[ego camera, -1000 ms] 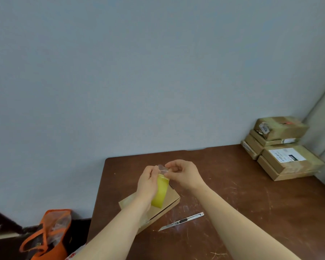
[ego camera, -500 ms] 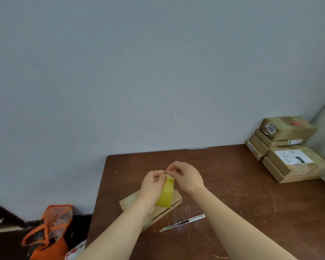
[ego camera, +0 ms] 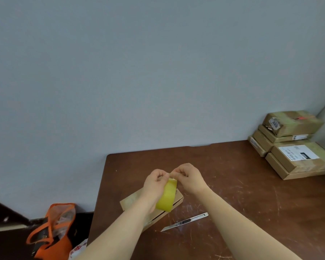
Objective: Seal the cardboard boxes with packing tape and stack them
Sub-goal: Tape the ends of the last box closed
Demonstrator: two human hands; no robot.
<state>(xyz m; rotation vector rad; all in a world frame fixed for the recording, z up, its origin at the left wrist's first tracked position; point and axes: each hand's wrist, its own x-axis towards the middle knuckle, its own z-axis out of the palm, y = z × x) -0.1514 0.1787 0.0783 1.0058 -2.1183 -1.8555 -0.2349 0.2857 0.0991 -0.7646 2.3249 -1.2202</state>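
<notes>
A yellow roll of packing tape (ego camera: 167,197) is held above a flat cardboard box (ego camera: 131,200) lying on the brown table (ego camera: 251,203). My left hand (ego camera: 154,182) grips the roll from its left side. My right hand (ego camera: 189,177) pinches at the roll's top edge, fingertips meeting those of the left hand. The tape's loose end is too small to make out. Much of the box is hidden under my left forearm.
A utility knife (ego camera: 185,221) with its blade out lies on the table just right of the box. Several sealed cardboard boxes (ego camera: 296,145) are stacked at the table's far right corner. An orange bag (ego camera: 53,229) sits on the floor to the left.
Both hands stay on the tape roll, picking at its top edge. They have shifted slightly to the right, and the roll is tilted a little more.
</notes>
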